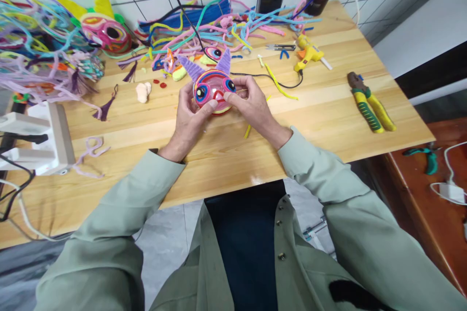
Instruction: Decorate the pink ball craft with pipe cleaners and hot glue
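Observation:
Between both hands, a little above the wooden table, is a round pink mask-like craft face (215, 91) with purple pipe-cleaner ears, blue-and-pink ringed eyes and a red nose or mouth. My left hand (191, 114) grips its left edge, the thumb on the lower front. On the right edge, my right hand (253, 104) holds it with the thumb near the mouth and fingers behind. Short yellow pipe-cleaner pieces (279, 82) lie just right of my right hand. Behind the face is another small eye-decorated piece (213, 53), partly hidden.
Tangled pipe cleaners (204, 24) line the wall. A second pink craft face (105, 33) stands at back left. A yellow glue gun (308, 53), small snips (280, 47) and pliers (368, 102) lie on the right. A white power strip (54, 141) with cords sits on the left.

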